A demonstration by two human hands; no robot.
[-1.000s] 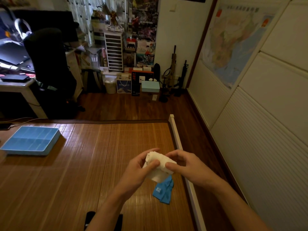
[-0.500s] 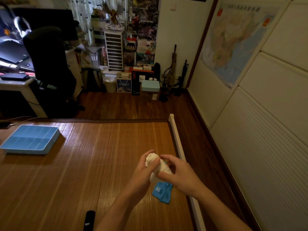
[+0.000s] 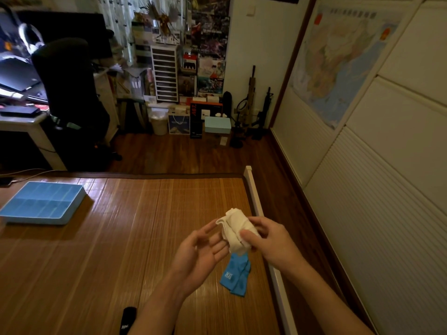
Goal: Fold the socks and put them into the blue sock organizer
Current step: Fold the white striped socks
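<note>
The right hand pinches a bundled white sock between thumb and fingers, holding it in the air above the bamboo mat. The left hand is spread open, palm up, just beside the bundle, its fingertips touching or nearly touching the white fabric. Below the hands, a blue sock with a white logo lies flat on the mat near its right edge. A black sock shows at the bottom edge. The blue sock organizer sits well apart at the far left of the mat, its compartments showing no socks.
</note>
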